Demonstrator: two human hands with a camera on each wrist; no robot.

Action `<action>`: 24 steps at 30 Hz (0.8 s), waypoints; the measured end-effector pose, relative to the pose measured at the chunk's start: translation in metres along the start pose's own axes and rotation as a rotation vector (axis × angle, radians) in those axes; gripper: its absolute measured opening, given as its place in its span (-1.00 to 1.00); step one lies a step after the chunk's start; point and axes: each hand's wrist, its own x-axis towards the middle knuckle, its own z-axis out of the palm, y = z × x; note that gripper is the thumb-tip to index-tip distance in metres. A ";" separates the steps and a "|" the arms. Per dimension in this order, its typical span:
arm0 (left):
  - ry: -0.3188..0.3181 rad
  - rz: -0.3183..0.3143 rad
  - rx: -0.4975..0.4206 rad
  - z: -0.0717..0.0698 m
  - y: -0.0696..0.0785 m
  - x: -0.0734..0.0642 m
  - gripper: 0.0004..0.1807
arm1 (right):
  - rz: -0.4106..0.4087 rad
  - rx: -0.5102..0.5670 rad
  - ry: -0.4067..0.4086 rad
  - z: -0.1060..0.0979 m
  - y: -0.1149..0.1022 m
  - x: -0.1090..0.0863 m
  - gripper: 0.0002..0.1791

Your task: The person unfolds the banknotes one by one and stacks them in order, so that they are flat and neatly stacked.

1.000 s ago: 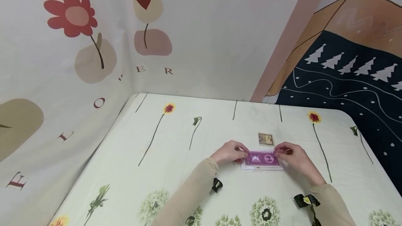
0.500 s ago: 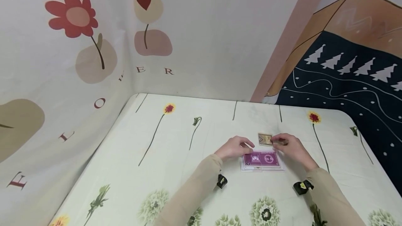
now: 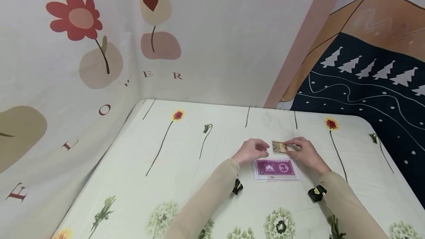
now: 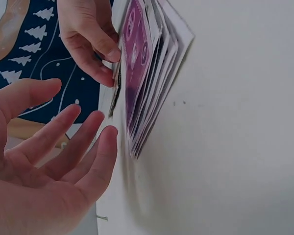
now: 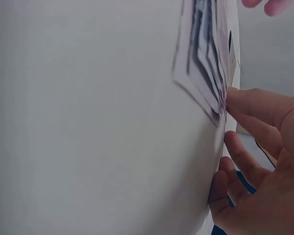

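Observation:
A small brown banknote [image 3: 278,148] lies on the table behind a stack of banknotes in clear sleeves, with a purple banknote [image 3: 276,168] on top. My right hand [image 3: 305,153] pinches the small note's right edge between thumb and fingers. To the left of that note my left hand [image 3: 250,150] is held apart from it, its fingers loosely bent around nothing. In the left wrist view, the layered edges of the stack [image 4: 159,73] show beside my spread left fingers [image 4: 100,161]. From the right wrist, the right fingertips largely hide the small note.
A white tablecloth [image 3: 186,183] printed with flowers covers the table. Behind it hangs a pale floral curtain [image 3: 216,47], and a dark blue cloth with white trees [image 3: 372,87] hangs at the right.
Both hands have left the purple banknote stack and moved away from me. The right hand has gone to the small brown note and taken its right edge; the left has let go of the stack.

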 end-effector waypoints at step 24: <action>0.119 -0.142 -0.102 0.028 0.010 0.032 -0.56 | 0.046 0.011 0.001 0.000 -0.004 0.001 -0.64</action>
